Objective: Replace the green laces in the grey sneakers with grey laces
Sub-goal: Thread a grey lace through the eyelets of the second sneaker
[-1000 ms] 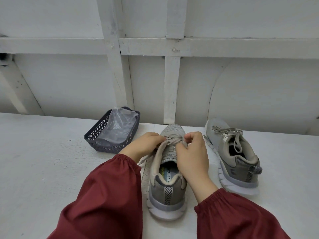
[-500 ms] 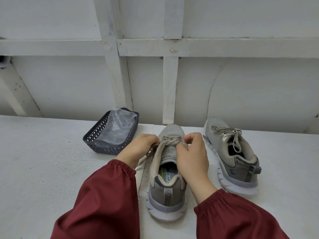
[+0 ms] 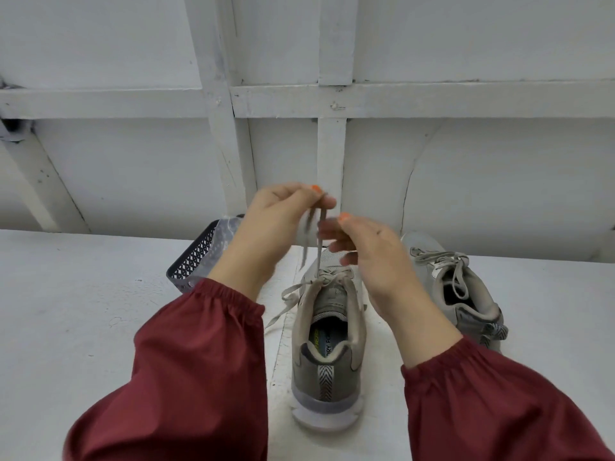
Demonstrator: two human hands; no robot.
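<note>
Pinching two strands of the grey lace (image 3: 320, 252) between thumb and forefinger, the left hand (image 3: 276, 224) holds them up above the near sneaker (image 3: 327, 367). The right hand (image 3: 369, 257) hovers just beside the strands with fingers loosely curled, but motion blur hides whether it grips the lace. The near sneaker is grey with a white sole and a chevron-striped heel tab. It stands upright at the middle of the surface (image 3: 83, 311), heel toward the near edge, and one loose lace end trails off its left side. The second sneaker (image 3: 466, 294) is already laced in grey and tied. It sits to the right, toe near the far edge. A dark basket (image 3: 194, 257) holding a clear plastic bag (image 3: 226, 232) sits left of the shoes by the far edge.
</note>
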